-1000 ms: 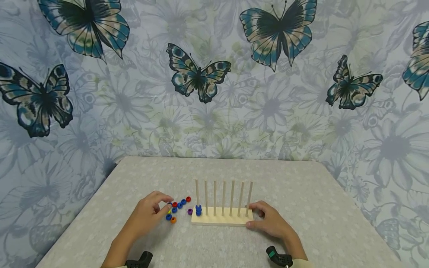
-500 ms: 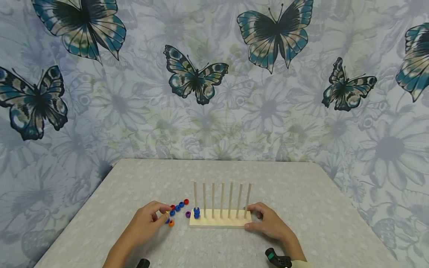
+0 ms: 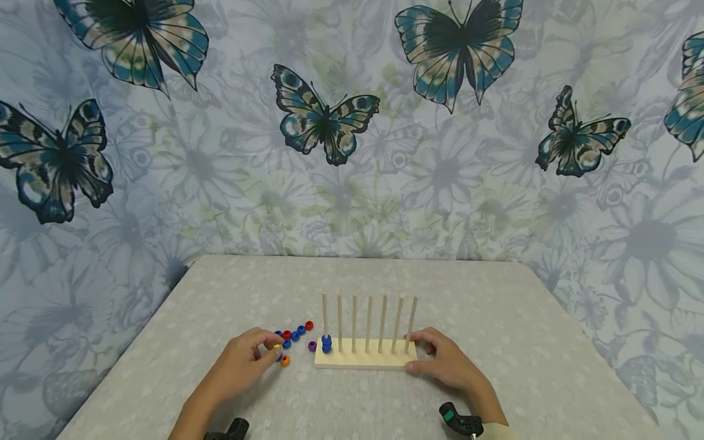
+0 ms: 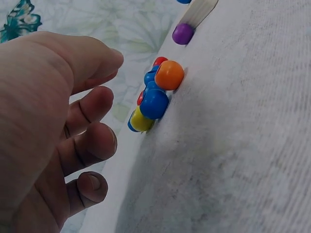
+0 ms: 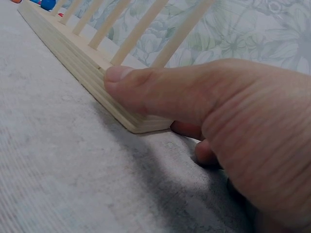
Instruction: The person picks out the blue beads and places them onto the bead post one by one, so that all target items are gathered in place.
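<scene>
My left hand hovers over the near left side of a loose group of beads, its fingers loosely bent. In the left wrist view nothing lies between its thumb and fingers; a yellow bead, a blue bead and an orange bead sit just beyond the fingertips. A wooden peg board carries a row of upright pegs, with blue beads stacked on the leftmost one. My right hand grips the board's right end, thumb along the front edge and fingers behind.
A purple bead lies close to the board's left end. Red beads and more blue ones trail away behind the left hand. A patterned cloth covers the table, and a butterfly-print wall rises behind it.
My left hand has come slightly nearer the front, now partly covering the near blue bead. My right hand keeps its grip on the board. The head view shifts a little.
</scene>
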`<state>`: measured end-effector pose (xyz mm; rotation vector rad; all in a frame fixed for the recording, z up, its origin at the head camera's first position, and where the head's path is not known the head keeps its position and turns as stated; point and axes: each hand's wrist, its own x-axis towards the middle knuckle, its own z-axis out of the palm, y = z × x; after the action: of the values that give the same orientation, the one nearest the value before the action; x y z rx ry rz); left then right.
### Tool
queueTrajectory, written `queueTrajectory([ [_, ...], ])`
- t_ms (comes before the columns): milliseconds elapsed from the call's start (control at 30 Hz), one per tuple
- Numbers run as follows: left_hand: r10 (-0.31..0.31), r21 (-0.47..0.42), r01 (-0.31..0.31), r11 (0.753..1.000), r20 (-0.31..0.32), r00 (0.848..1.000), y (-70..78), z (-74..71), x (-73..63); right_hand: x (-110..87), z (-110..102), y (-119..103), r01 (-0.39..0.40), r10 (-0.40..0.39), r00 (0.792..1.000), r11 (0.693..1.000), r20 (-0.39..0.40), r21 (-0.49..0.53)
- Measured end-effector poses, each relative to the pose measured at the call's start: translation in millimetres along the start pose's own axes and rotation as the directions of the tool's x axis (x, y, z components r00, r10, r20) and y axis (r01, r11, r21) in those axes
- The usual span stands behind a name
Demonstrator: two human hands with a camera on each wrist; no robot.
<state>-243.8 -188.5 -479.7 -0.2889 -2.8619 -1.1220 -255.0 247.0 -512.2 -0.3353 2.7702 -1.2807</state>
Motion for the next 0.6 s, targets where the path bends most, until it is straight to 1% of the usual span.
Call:
queueTrajectory([
  [233,-0.004,0.010,0.004,1.000,0.013,1.000,-4.0,-2.3,0.2,0.1,-1.1,-1.3,-0.005,0.005,1.000,1.000,0.001,0.023],
  [333,-0.005,0.012,0.005,1.000,0.020,1.000,-6.4,-1.7,1.2,0.9,-0.6,-1.6,-0.001,0.001,1.000,1.000,0.001,0.017],
  [500,-0.028,0.019,0.027,0.999,0.030,0.999,-7.2,0.4,2.0,0.4,-0.7,-1.3,-0.014,0.014,1.000,1.000,0.009,0.015],
  [600,-0.027,0.020,0.026,0.999,0.036,0.999,-6.8,0.9,3.3,-0.7,-1.8,-1.1,-0.014,0.014,1.000,1.000,0.006,0.017],
])
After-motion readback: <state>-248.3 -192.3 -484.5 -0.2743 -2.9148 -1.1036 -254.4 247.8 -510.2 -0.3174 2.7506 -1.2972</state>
